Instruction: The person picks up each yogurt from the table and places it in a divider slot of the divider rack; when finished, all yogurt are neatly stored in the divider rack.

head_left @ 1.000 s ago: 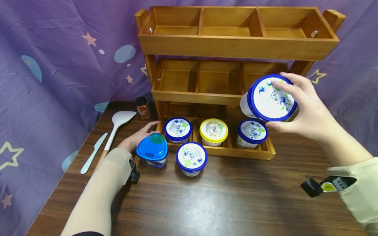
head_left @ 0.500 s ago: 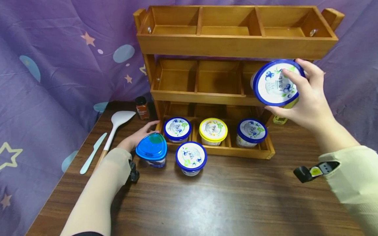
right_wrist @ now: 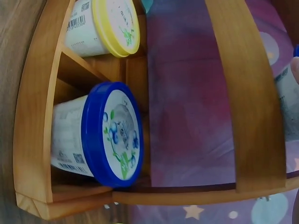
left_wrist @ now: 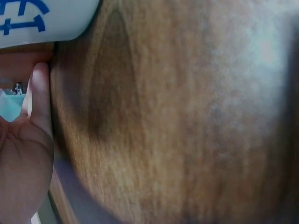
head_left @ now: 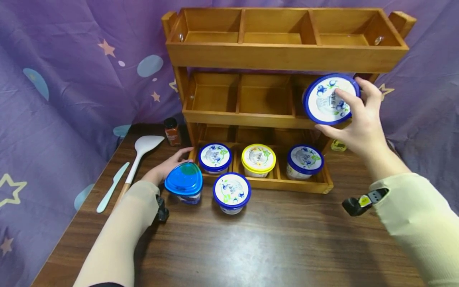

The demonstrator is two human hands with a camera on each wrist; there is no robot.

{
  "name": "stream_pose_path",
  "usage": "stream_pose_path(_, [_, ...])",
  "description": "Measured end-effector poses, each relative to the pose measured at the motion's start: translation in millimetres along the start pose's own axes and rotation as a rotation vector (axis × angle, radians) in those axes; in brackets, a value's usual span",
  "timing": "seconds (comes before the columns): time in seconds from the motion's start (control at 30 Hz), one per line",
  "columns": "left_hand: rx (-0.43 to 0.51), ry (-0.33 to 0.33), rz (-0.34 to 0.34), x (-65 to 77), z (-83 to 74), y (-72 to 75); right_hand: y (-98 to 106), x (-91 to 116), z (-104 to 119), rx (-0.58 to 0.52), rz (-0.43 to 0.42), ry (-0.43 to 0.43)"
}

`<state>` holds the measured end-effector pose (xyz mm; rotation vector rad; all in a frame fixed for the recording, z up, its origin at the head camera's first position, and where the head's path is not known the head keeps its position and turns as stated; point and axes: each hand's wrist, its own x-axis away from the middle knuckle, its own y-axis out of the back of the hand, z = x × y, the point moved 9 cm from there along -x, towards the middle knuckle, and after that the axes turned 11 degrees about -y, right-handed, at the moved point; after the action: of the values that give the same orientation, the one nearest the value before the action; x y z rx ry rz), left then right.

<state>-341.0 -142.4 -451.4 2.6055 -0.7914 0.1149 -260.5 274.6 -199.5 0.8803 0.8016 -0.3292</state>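
My right hand [head_left: 362, 123] grips a white tub with a blue lid [head_left: 324, 105], thumb below and fingers over the lid's right side. The tub tilts toward the head camera and overlaps the right compartment of the middle tier. In the right wrist view a strip of this tub [right_wrist: 290, 109] shows beyond a wooden board. At the bottom tier's left end, my left hand [head_left: 170, 164] touches the wooden rack [head_left: 287, 184], partly hidden by a blue triangular-lidded container [head_left: 184, 179]. A straight digit of that hand lies against the wood in the left wrist view.
Along the bottom tier sit a blue-lidded tub [head_left: 215, 157], a yellow-lidded tub [head_left: 259, 158] and another blue-lidded tub [head_left: 305, 158]. Before the rack stands one more blue-lidded tub [head_left: 232, 191]. A spice jar [head_left: 172, 132], white ladle [head_left: 143, 145] and mint knife [head_left: 112, 187] lie left.
My right hand has raised the tub from beside the bottom tier to the middle tier's right compartment, swinging right and then slightly back left. My left hand stays at the rack's end.
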Motion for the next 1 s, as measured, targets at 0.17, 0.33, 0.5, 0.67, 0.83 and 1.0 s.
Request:
stream_pose_path(0.17, [-0.027, -0.004, -0.013, -5.9, 15.7, 2.6, -9.9, -3.6, -10.0, 0.007, 0.053, -0.128])
stream_pose_path(0.33, [-0.043, -0.011, -0.017, -6.2, 14.9, 3.0, -14.0, -9.2, -20.1, 0.01, 0.066, -0.268])
stream_pose_path(0.5, [-0.041, -0.012, -0.021, -6.9, 14.0, 4.1, -15.9, -13.0, -27.1, 0.006, 0.092, -0.361])
stream_pose_path(0.67, [-0.028, -0.018, -0.019, -7.6, 14.0, 3.9, -18.3, -14.4, -32.9, 0.0, 0.139, -0.421])
stream_pose_path(0.83, [-0.005, 0.005, -0.009, -6.3, 12.9, 3.0, -21.2, -16.2, -37.1, 0.0, 0.18, -0.461])
stream_pose_path(1.0, [0.003, 0.012, 0.008, 2.4, -5.2, -0.4, -22.8, -17.2, -38.4, 0.001, 0.213, -0.482])
